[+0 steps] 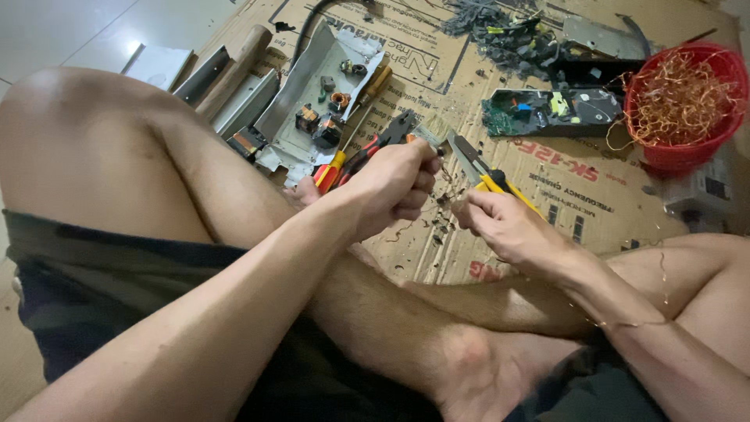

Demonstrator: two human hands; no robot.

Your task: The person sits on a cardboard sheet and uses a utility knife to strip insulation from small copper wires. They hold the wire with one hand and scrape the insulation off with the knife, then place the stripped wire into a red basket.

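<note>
My left hand (394, 186) is closed on a small component with copper wire, held above the cardboard (547, 187). My right hand (504, 223) grips yellow-handled cutters (484, 168), jaws pointing up and left toward the piece in the left hand. Loose copper strands hang between the two hands. My bare legs are crossed beneath them.
Red-and-yellow pliers (355, 156) lie beside my left hand. A metal tray (293, 101) with small coils, a green circuit board (547, 109), a red bowl (687, 152) of copper wire, a wooden handle (238, 66) and a grey scrap pile (500, 31) lie on the cardboard.
</note>
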